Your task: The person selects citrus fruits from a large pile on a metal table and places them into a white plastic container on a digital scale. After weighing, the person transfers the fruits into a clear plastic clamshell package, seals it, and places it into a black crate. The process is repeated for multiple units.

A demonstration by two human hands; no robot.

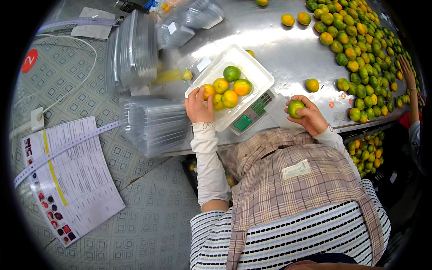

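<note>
A white plastic tray (265,78) rests tilted in view on a digital scale (243,122), whose keys and green display show at the tray's lower right side. Several citrus fruits, orange and green, lie in it. My left hand (199,105) is at the tray's left edge, its fingers on an orange fruit (208,91); whether they grip it I cannot tell. To the right of the scale, my right hand (306,114) holds a green citrus fruit (296,109) between thumb and fingers, above the near edge of the metal table (287,44).
Stacked clear plastic containers (153,125) stand left of the tray, with more stacks (133,50) behind. A large pile of citrus fruits (368,67) covers the table's right side, where another person's hand (407,72) reaches in. A crate of fruits (366,153) sits below the table. A printed sheet (77,179) hangs at left.
</note>
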